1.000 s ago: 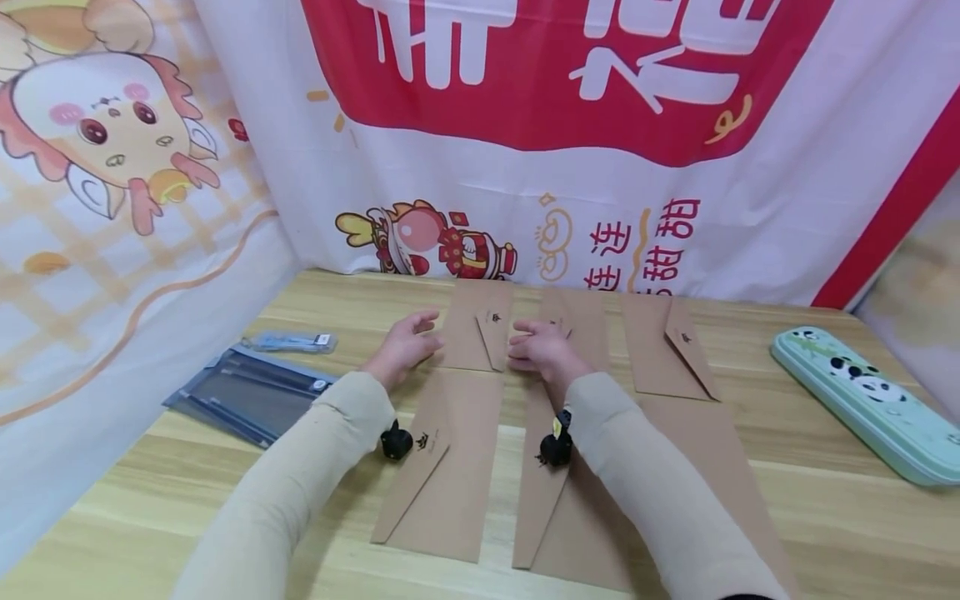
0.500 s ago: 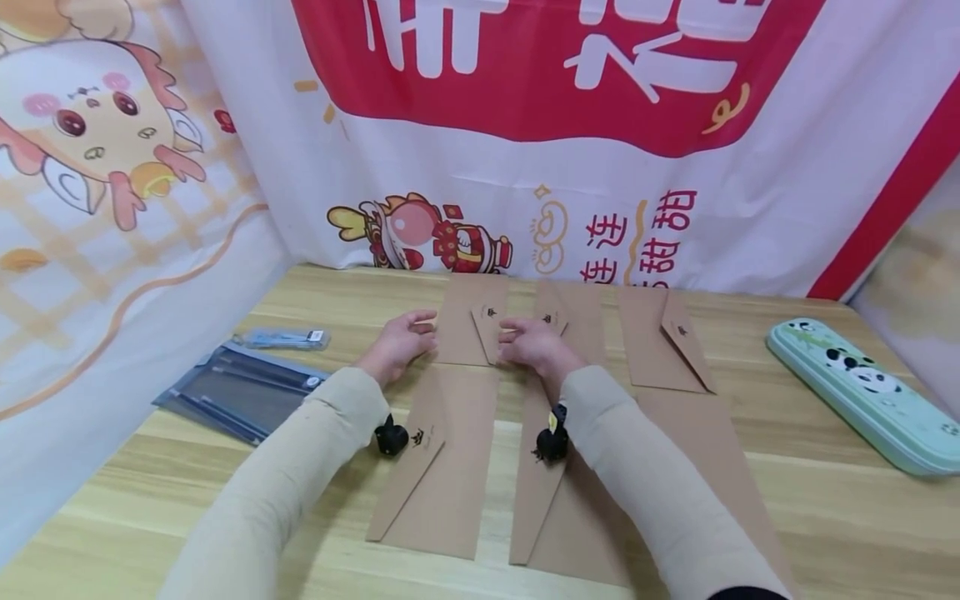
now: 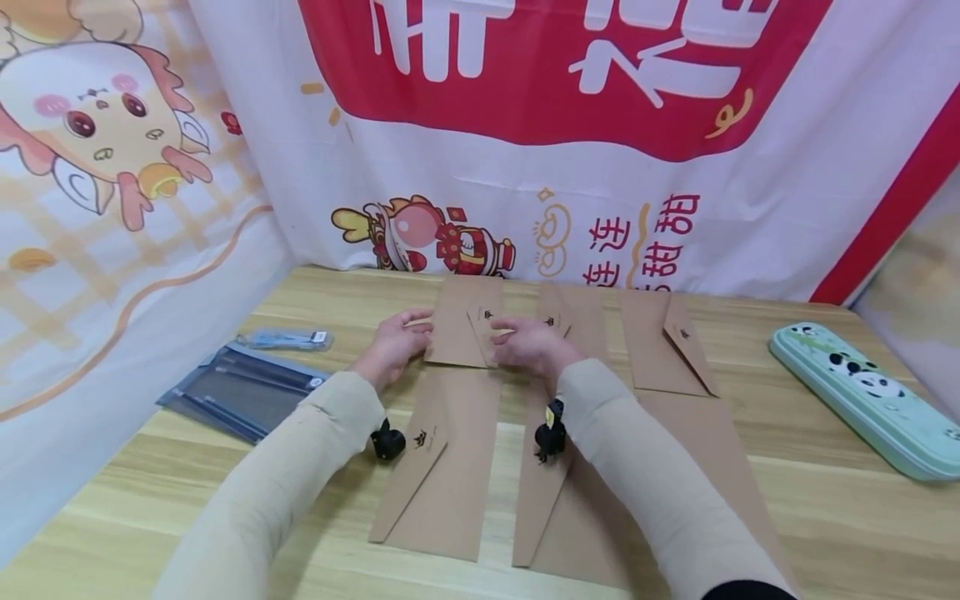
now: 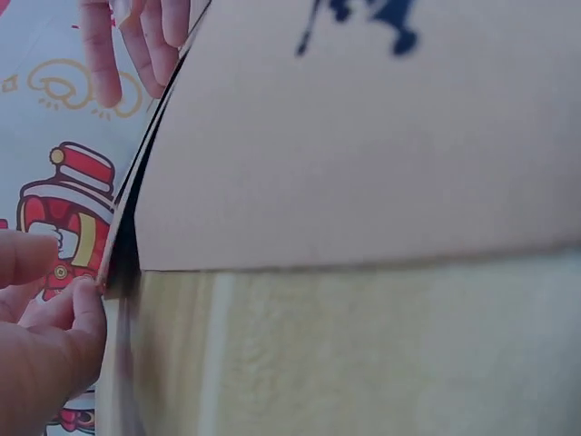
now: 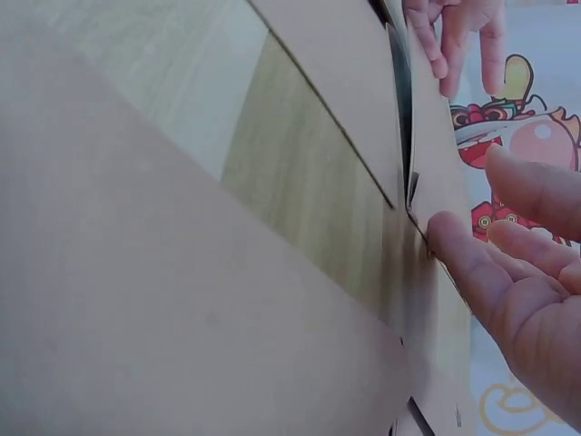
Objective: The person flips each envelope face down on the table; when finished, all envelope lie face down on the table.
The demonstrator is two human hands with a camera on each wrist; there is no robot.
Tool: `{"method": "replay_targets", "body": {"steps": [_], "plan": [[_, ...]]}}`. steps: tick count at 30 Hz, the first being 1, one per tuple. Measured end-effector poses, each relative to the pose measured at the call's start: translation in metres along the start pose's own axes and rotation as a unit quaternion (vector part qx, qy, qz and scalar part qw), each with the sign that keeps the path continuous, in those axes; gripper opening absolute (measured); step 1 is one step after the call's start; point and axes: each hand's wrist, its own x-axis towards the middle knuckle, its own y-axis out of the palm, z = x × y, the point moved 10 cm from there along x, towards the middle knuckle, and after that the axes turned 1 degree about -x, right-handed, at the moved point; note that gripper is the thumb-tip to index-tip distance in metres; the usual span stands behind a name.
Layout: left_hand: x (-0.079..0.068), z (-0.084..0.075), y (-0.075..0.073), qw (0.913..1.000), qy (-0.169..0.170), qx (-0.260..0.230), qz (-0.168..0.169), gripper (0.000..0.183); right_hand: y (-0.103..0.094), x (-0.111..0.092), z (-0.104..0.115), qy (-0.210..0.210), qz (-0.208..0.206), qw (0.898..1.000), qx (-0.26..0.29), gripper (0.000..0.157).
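Observation:
Between my two hands lies a brown kraft envelope [image 3: 459,321] with a pointed flap and a small dark crown print, at the back left of the group. My left hand [image 3: 397,343] touches its left edge with thumb and fingertips. At its right edge, the fingertips of my right hand [image 3: 528,343] overlap the flap. In the left wrist view the envelope [image 4: 345,154] shows a dark gap along one side. In the right wrist view one fingertip of my right hand [image 5: 526,282] meets the edge, its other fingers apart.
Several other brown envelopes lie around: near left [image 3: 461,492], back middle [image 3: 588,321], back right [image 3: 648,342], and more brown paper [image 3: 705,442] under my right forearm. A dark mesh pouch [image 3: 255,387] and small blue packet [image 3: 288,339] sit left. A mint panda case [image 3: 862,396] sits right.
The back left envelope has shifted a little to the left, away from the middle one. My right hand has moved left with it, and my left hand's fingertips now meet its edge.

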Motion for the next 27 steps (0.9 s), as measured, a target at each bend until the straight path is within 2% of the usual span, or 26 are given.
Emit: {"method": "replay_targets", "body": {"steps": [4, 15, 21, 27], "plan": [[-0.002, -0.005, -0.008, 0.9994, 0.012, -0.020, -0.023, 0.056, 0.005, -0.001, 0.002, -0.014, 0.008, 1.000, -0.007, 0.064], [-0.010, -0.026, -0.012, 0.9954, 0.055, -0.070, -0.036, 0.051, 0.025, 0.003, 0.007, -0.046, 0.045, 0.995, 0.070, 0.069], [-0.014, -0.043, -0.003, 0.9927, 0.089, -0.078, -0.019, 0.048, 0.031, 0.005, 0.007, -0.057, 0.060, 0.992, 0.099, 0.071], [-0.017, -0.059, 0.016, 0.9903, 0.119, -0.072, -0.005, 0.045, 0.034, 0.005, 0.007, -0.066, 0.061, 0.989, 0.116, 0.073]]}}
